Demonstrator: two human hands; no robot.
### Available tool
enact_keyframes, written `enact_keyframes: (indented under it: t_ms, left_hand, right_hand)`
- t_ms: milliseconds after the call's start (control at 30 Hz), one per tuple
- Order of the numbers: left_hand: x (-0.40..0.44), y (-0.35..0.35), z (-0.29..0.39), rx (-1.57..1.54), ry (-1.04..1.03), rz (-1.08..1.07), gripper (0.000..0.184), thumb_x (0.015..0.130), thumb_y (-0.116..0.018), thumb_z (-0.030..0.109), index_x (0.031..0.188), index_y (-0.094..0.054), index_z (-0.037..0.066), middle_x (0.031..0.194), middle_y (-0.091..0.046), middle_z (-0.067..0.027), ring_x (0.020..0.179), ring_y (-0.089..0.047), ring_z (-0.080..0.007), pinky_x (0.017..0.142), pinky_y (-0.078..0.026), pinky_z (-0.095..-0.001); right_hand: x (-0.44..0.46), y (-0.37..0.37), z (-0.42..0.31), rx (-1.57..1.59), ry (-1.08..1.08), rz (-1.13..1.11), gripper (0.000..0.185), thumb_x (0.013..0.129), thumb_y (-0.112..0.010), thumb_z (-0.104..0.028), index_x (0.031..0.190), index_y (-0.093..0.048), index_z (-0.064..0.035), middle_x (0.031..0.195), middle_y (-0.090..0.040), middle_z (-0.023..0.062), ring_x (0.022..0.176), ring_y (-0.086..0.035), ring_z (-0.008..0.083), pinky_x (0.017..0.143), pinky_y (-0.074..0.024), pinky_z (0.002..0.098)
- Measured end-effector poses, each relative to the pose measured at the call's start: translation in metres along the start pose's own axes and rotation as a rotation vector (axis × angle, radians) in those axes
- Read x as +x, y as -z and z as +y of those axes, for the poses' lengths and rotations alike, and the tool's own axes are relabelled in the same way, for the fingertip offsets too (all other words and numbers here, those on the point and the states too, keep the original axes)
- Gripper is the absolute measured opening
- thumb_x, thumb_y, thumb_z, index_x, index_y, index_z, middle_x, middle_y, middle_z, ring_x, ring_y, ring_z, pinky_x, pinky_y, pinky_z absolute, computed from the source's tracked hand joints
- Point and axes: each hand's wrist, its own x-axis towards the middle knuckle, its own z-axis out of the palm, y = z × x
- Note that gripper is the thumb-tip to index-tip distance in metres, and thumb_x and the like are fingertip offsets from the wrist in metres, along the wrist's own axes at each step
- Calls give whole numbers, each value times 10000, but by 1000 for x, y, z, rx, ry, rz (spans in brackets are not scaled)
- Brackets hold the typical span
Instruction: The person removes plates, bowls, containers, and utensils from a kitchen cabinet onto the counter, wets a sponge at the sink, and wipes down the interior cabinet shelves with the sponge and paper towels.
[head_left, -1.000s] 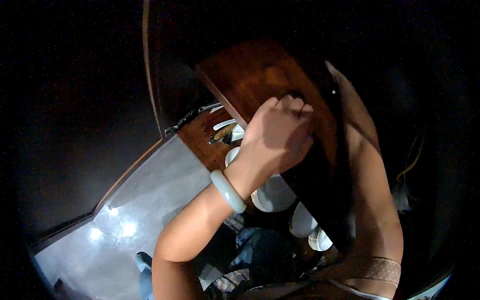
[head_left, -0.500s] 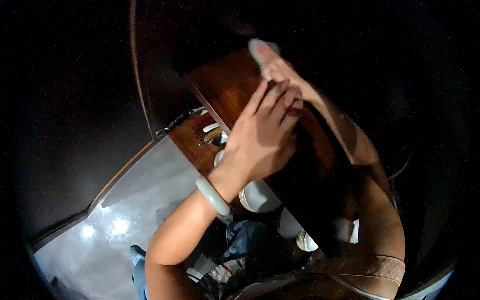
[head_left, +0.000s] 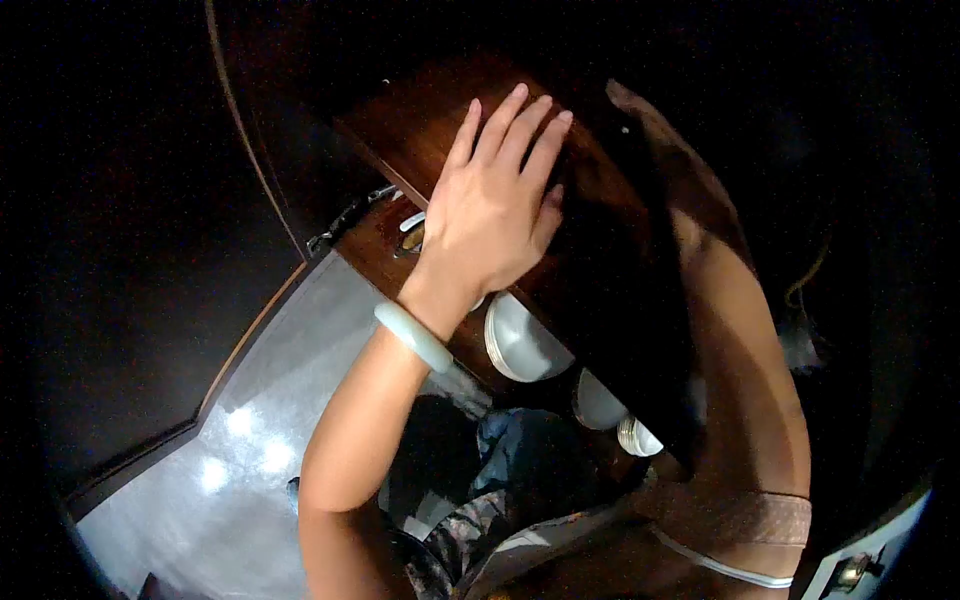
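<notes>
My left hand (head_left: pixel 495 195), with a pale green bangle (head_left: pixel 414 337) on the wrist, lies palm down on a dark brown wooden board (head_left: pixel 400 135). Its fingers are stretched out and spread, and nothing is in them. On the right my right hand (head_left: pixel 640 115) reaches forward into deep shadow past the board. Its fingers are mostly lost in the dark, so whether it holds anything cannot be made out. Below the board's near edge, partly covered by it, are white bowls (head_left: pixel 525 345), a second white bowl (head_left: pixel 600 400) and a small stack of white dishes (head_left: pixel 640 436).
Small items, one yellowish-brown (head_left: pixel 412 238), lie on a wooden surface left of my left wrist. A shiny grey floor (head_left: pixel 255 400) spreads at lower left, beside a dark panel (head_left: pixel 130 300). My clothed legs (head_left: pixel 510 450) are under the board. A metal fitting (head_left: pixel 855 568) shows at lower right.
My hands were close together, with a blurred pale thing at the right one. They have parted: the left has flattened onto the board, the right has moved right into shadow.
</notes>
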Motion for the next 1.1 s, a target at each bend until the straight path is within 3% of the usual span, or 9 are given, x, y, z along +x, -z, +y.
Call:
enact_keyframes:
  t_ms: [367, 433, 567, 600, 633, 700, 800, 900, 1100]
  left_hand:
    - [-12, 18, -6, -39, -86, 215, 508, 787, -561, 97, 1281, -449, 49, 1279, -472, -162, 1270, -371, -320, 1085, -262, -435]
    - [-17, 20, -22, -142, -46, 241, 468, 778, -555, 81, 1238, -479, 41, 1253, -490, -177, 1231, -406, -332, 1040, -309, -429]
    - [-23, -7, -40, -325, -97, 401, 390, 811, -477, 79, 1196, -498, 20, 1193, -510, -179, 1137, -446, -344, 1005, -328, -409]
    - [-29, -14, -43, -347, -49, 458, 394, 786, -489, 89, 1173, -501, 16, 1196, -492, -190, 1143, -422, -359, 1010, -309, -425]
    - [-45, -22, -51, -359, 72, 502, 371, 820, -473, 118, 1173, -500, 7, 1216, -471, -190, 1157, -408, -343, 1016, -292, -421]
    - [-82, -27, -69, -352, 167, 551, 362, 852, -460, 163, 1170, -498, -7, 1205, -466, -181, 1154, -410, -320, 1015, -285, -409]
    - [-137, -20, -99, -333, 245, 521, 358, 868, -443, 185, 1153, -495, -25, 1141, -487, -171, 1124, -424, -307, 1001, -291, -394]
    - [-169, 0, -120, -220, 270, 482, 324, 872, -421, 153, 1131, -487, -31, 1106, -489, -167, 1066, -448, -288, 965, -316, -392]
    - [-168, 10, -109, -360, 335, 570, 302, 872, -382, 53, 1158, -448, -22, 1135, -466, -144, 1061, -457, -236, 946, -341, -358]
  right_hand:
    - [-116, -16, 43, 67, 88, -27, 496, 988, -214, -381, 1207, -475, -21, 1204, -524, 138, 1069, -510, 256, 959, -369, 370]
    - [-215, 5, -120, -145, 62, 50, 465, 986, -271, -327, 1362, -352, -67, 1393, -378, 178, 1306, -334, 318, 1072, -254, 372]
    - [-236, -53, -146, -436, 437, 377, 529, 968, -330, -314, 1435, -224, -88, 1484, -193, 187, 1372, -193, 331, 1119, -162, 419]
    - [-206, -74, -147, -240, 288, 458, 442, 904, -484, -316, 1281, -463, -87, 1384, -371, 223, 1281, -341, 414, 1080, -249, 469]
    - [-167, -89, -138, -764, 496, 372, 492, 911, -437, -373, 1295, -458, -66, 1396, -352, 230, 1295, -326, 406, 1084, -230, 483]
    - [-108, -113, -193, -454, 124, 174, 533, 946, -315, -372, 1349, -381, -30, 1455, -257, 212, 1368, -207, 339, 1117, -162, 420]
    - [-70, -139, -300, 141, -254, 145, 626, 831, -387, -387, 1312, -419, 12, 1411, -339, 212, 1279, -375, 342, 1044, -311, 410]
    - [-53, -182, -373, -141, -322, 134, 691, 929, -328, -364, 1433, -80, 38, 1509, -82, 201, 1408, -48, 306, 1121, -16, 412]
    - [-141, -195, -316, -422, 120, 595, 509, 863, -445, -155, 1339, -359, 1, 1401, -367, 188, 1316, -330, 304, 1111, -167, 400]
